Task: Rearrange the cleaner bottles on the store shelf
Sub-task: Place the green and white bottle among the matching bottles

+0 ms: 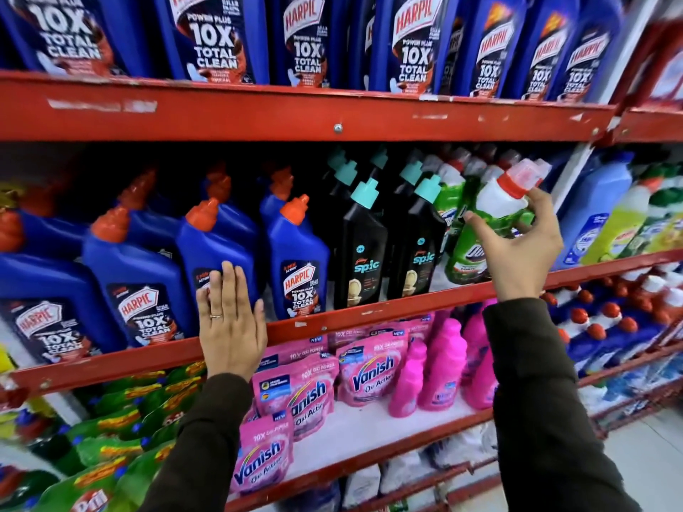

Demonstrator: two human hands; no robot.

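Head view showed your right hand (517, 245) up at the middle shelf (369, 319), fingers (476, 225) curled loosely round the shoulder of a green cleaner bottle (484, 230) with a white neck and red cap. Thumb sat on the left face, forefinger hooked near the cap; grip looked light, more a cradle than a clamp, and whether the palm touched the bottle could not be told. Bottle leaned, long axis running from its base low-left to its cap up-right, base apparently lifted at or just above the shelf front, beside the two black Spic bottles (362, 253). A bare patch of shelf lay between the Spic bottles and the green one; that gap was probably where it would go, so the move turned on righting the bottle and easing it down-left. Your right hand was plainly the nearer one. Your left hand (231, 319) was well apart, fingers pressed together and flat against the front of a blue Harpic bottle (218, 253), palm over the shelf lip, holding nothing. Both wrists were raised, dark sleeves (536, 382) reaching up from below.
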